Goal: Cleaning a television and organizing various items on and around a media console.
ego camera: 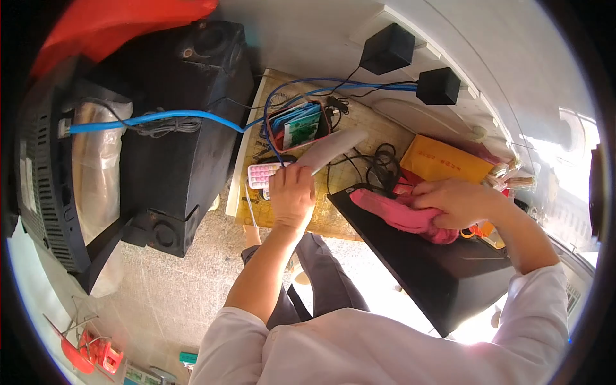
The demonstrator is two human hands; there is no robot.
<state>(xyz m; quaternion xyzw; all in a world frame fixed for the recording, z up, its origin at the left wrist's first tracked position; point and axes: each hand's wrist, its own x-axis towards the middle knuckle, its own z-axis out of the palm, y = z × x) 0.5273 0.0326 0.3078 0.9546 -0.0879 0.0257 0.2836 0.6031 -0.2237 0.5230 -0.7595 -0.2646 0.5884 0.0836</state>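
My left hand (293,195) is closed around one end of a long, pale, flat object (332,148), whose kind I cannot tell. Its far end points up and right, beside a basket (330,126) of green and blue packets. A white calculator with pink keys (261,175) lies just left of that hand. At the right, my right hand (447,202) grips a bunched pink cloth (399,211) against the top of a black box-shaped case (433,260). Part of the cloth is hidden under the fingers.
Coiled black cables (382,163) and a yellow envelope (442,159) lie beyond the cloth. Blue cables cross the patterned tabletop (284,216). A large black speaker-like box (168,168) stands left. Two small black cubes (389,48) sit by the wall; red items (96,351) are low left.
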